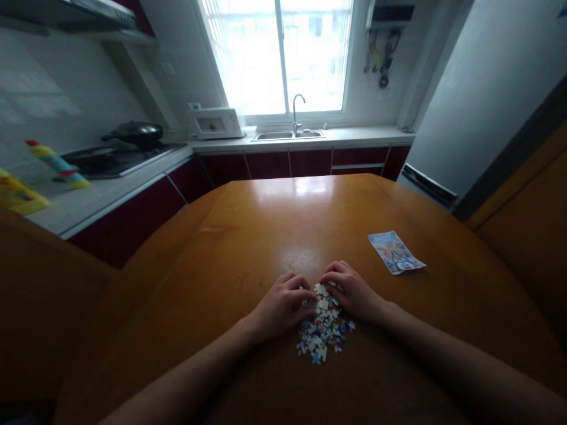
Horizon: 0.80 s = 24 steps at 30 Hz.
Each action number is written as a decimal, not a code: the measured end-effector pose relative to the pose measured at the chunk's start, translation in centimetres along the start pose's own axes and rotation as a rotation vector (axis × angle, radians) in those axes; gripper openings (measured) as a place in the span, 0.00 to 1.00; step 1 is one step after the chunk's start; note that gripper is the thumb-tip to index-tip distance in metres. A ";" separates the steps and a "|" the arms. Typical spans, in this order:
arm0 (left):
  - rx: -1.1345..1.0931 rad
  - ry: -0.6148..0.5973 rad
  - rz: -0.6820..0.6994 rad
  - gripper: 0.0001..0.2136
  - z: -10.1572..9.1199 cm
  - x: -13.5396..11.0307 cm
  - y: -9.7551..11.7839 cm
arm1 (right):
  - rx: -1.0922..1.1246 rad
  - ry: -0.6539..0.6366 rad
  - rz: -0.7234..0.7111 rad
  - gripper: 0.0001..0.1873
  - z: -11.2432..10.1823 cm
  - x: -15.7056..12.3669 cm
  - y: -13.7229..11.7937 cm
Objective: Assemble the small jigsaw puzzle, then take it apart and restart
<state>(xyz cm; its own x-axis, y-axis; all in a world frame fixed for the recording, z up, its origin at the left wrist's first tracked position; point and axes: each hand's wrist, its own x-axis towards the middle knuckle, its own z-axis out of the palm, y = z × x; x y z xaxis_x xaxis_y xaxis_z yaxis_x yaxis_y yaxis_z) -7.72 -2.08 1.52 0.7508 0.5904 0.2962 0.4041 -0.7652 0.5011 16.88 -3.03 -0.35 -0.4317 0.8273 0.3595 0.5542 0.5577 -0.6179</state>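
A loose pile of small jigsaw puzzle pieces (325, 327) lies on the wooden table (283, 224) near its front edge. Some pieces show white or pale backs, others blue and coloured printing. My left hand (287, 304) rests against the left side of the pile, fingers curved and apart over its edge. On the opposite side, my right hand (352, 289) touches the pile's upper right, its fingers also bent and spread. Neither hand appears to grip a piece. The hands partly hide the pieces beneath their fingers.
A creased printed picture sheet (396, 252) lies to the right on the table. Beyond the table are a counter with a sink (287, 136), a microwave (217, 123), and a stove with a lidded pan (135, 133). A fridge (491, 100) stands at the right.
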 end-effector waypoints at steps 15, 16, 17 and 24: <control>-0.136 0.362 -0.216 0.03 0.0 0.7 -2.2 | 0.210 0.125 0.210 0.02 0.0 0.1 0.5; -0.098 0.404 -0.222 0.04 0.0 0.8 -2.8 | 0.222 0.170 0.237 0.01 0.0 0.2 0.9; -0.061 0.411 -0.222 0.04 0.0 0.8 -3.3 | 0.222 0.223 0.262 0.01 -0.1 0.2 1.3; 0.102 0.309 -0.272 0.10 -0.6 0.8 -4.0 | 0.078 0.270 0.209 0.05 -1.3 0.7 2.7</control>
<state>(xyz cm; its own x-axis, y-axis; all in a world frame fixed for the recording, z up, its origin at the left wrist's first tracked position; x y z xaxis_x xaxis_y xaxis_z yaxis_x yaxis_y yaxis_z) -9.06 1.57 0.19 0.4239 0.8114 0.4025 0.6271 -0.5836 0.5159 18.99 -0.86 -0.81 -0.1052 0.9170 0.3847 0.5503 0.3759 -0.7456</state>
